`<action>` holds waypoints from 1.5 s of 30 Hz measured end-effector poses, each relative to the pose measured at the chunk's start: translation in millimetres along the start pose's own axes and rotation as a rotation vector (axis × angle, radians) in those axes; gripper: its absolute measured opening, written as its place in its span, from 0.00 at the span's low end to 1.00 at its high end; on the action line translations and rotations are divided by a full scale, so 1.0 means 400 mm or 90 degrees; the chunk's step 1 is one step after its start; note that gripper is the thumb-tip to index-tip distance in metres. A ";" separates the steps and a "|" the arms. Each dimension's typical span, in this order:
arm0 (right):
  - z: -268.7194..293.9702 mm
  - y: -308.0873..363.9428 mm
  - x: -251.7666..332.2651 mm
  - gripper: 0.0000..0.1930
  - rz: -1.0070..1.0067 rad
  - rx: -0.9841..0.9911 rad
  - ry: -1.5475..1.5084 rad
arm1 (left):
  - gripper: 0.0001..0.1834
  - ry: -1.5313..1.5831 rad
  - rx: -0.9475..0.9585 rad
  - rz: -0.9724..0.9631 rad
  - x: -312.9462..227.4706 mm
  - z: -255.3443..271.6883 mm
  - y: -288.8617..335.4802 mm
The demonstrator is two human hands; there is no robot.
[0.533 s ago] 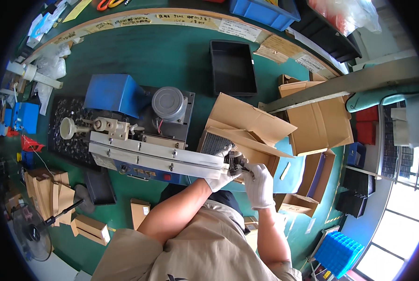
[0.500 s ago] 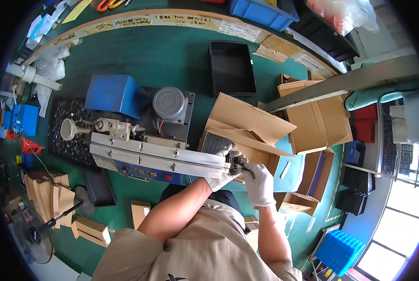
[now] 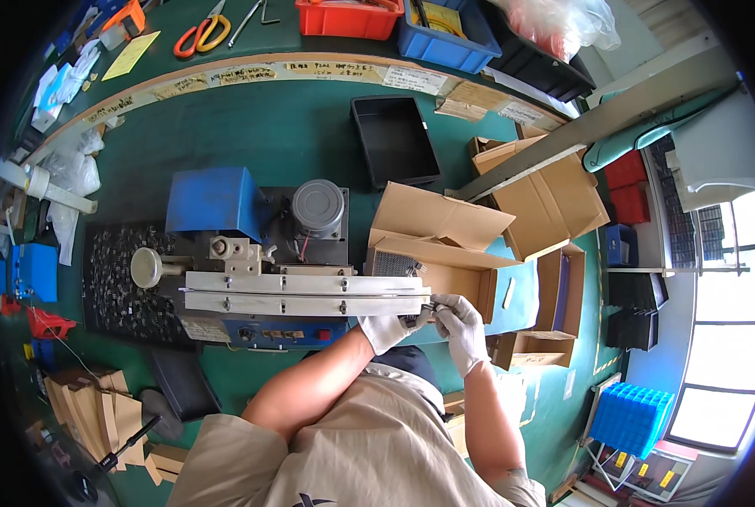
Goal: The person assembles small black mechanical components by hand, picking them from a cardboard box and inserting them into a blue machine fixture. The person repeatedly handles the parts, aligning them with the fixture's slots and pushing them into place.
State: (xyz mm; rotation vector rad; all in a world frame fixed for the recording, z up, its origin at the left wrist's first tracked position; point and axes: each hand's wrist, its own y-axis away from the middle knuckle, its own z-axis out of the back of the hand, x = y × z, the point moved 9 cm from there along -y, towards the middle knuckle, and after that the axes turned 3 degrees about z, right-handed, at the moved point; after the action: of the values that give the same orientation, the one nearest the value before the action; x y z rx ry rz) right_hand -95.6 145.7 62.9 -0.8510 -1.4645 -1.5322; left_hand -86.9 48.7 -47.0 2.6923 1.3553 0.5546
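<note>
Both hands wear white gloves and meet at the right end of a long pale metal rail (image 3: 310, 303) on a bench machine. My left hand (image 3: 384, 333) is closed below the rail's end, with small dark parts (image 3: 410, 321) showing at its fingers. Beside it, my right hand (image 3: 464, 329) pinches at a small dark part close to the rail tip; the fingers hide most of it. Just beyond the hands stands an open cardboard box (image 3: 458, 279), a block of small dark-grey pieces (image 3: 392, 264) filling its left side.
A blue cover (image 3: 215, 201) and a round grey motor (image 3: 318, 208) rise behind the rail. Scattered small parts lie on a black mat (image 3: 128, 279) at left. An empty black tray (image 3: 394, 139) sits farther back. A slanted metal post (image 3: 597, 139) crosses the right side.
The view has shifted, bringing more of the back shelf into sight. My hands have drawn nearer to my body, from over the box's edge to the rail's end. The dark clump is now mostly hidden.
</note>
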 end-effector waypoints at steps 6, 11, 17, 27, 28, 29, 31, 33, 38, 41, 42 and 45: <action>-0.036 0.102 0.236 0.09 0.509 -0.093 0.504 | 0.25 -0.067 -0.138 0.024 -0.007 -0.014 0.044; -0.073 0.082 0.300 0.13 0.544 0.020 0.596 | 0.25 -0.109 -0.119 0.022 -0.009 -0.032 0.056; -0.139 0.063 0.304 0.14 0.564 0.157 0.618 | 0.23 -0.129 -0.116 -0.014 -0.004 -0.048 0.063; -0.004 0.017 0.251 0.15 0.505 -0.017 0.423 | 0.14 -0.196 -0.177 0.010 0.018 -0.057 0.087; -0.004 0.000 0.199 0.16 0.449 0.028 0.453 | 0.14 -0.191 -0.190 0.021 0.026 -0.057 0.086; -0.020 -0.010 0.161 0.16 0.392 0.079 0.480 | 0.18 -0.173 -0.123 0.036 0.023 -0.031 0.076; -0.029 -0.022 0.087 0.20 0.314 0.120 0.474 | 0.15 -0.175 -0.173 0.045 0.041 -0.017 0.077; -0.061 -0.023 0.051 0.18 0.347 0.163 0.481 | 0.15 -0.166 -0.181 0.059 0.048 0.015 0.080; -0.034 -0.033 -0.002 0.13 0.102 0.150 0.234 | 0.18 -0.230 -0.147 0.092 0.074 0.023 0.065; -0.042 -0.022 0.040 0.13 0.185 0.172 0.337 | 0.18 -0.190 -0.124 0.099 0.084 0.002 0.055; -0.046 -0.017 0.050 0.13 0.203 0.183 0.359 | 0.19 -0.182 -0.113 0.096 0.078 0.003 0.054; -0.059 -0.009 0.067 0.14 0.239 0.218 0.401 | 0.19 -0.224 -0.115 0.090 0.067 0.012 0.056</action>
State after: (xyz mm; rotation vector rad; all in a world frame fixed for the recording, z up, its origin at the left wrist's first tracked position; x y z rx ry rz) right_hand -108.6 119.2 83.5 -0.3570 -0.9880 -1.0825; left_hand -53.4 56.6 -38.7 2.5917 0.9820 0.1851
